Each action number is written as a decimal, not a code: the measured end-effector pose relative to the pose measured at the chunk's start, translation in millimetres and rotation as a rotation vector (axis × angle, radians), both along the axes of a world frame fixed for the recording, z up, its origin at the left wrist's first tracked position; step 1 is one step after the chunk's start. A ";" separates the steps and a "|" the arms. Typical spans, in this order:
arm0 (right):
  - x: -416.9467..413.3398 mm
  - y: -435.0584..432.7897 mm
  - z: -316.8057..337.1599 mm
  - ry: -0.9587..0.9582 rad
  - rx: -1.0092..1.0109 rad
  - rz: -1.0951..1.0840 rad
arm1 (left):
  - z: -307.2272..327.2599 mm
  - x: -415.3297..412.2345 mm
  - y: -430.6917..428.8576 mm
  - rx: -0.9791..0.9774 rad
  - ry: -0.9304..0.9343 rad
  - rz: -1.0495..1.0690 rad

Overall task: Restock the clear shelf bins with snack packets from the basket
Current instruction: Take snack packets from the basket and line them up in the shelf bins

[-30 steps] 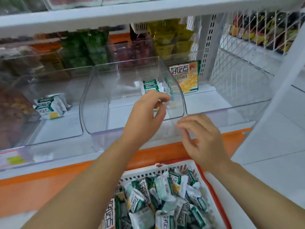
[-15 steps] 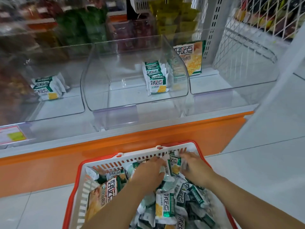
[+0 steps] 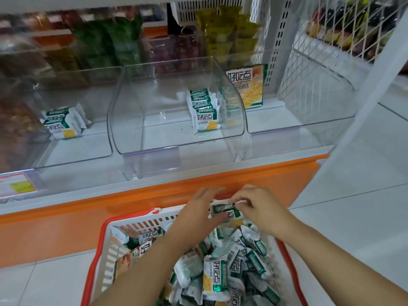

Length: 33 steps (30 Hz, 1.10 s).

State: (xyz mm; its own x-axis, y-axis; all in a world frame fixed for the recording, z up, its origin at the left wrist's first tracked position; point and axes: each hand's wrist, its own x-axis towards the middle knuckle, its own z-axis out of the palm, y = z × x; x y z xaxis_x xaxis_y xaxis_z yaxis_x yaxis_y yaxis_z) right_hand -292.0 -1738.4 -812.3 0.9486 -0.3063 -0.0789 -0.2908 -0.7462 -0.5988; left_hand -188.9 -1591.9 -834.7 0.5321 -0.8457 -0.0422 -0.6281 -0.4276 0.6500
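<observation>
Fingers (image 3: 244, 195) of the right hand (image 3: 262, 212) pinch the upper edge of a green-and-white snack packet (image 3: 224, 212), while the left hand (image 3: 198, 214) curls round its other side, both just above the far edge of the basket (image 3: 97, 250). The step probably goes best if the packet is squared upright with its label outward, then lifted over the front edge of the middle clear bin (image 3: 136, 133). It should be set flush against the stack (image 3: 204, 111) near that bin's right wall, gently so the stack does not topple.
</observation>
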 end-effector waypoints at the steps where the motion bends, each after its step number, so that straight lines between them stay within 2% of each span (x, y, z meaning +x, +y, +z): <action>1: -0.1 1.7 13.9 -0.051 0.007 0.000 | 14.4 0.2 0.9 -0.033 -0.005 -0.023; 7: 2.9 6.6 85.4 -0.549 0.097 -0.098 | 104.1 8.1 13.9 -0.161 -0.118 -0.023; 11: 16.2 6.1 103.0 -0.745 0.123 -0.193 | 148.3 24.1 11.5 -0.210 -0.250 0.043; 13: 24.3 -1.4 94.9 -0.693 0.044 -0.289 | 161.2 35.8 5.5 -0.234 -0.280 0.106; 15: 29.1 -9.7 78.3 -0.521 -0.103 -0.348 | 166.4 51.4 -4.2 -0.261 -0.286 0.198; 17: 30.4 -12.9 62.9 -0.393 -0.221 -0.345 | 163.3 69.6 -17.3 -0.251 -0.277 0.277; 20: 29.8 -15.0 51.8 -0.334 -0.370 -0.282 | 149.1 92.3 -42.1 -0.143 -0.271 0.325; 25: 29.9 -21.1 46.0 -0.319 -0.429 -0.251 | 122.5 112.5 -80.8 0.001 -0.161 0.314; 33: 32.0 -24.3 37.1 -0.332 -0.506 -0.247 | 97.5 135.8 -112.5 0.158 -0.218 0.348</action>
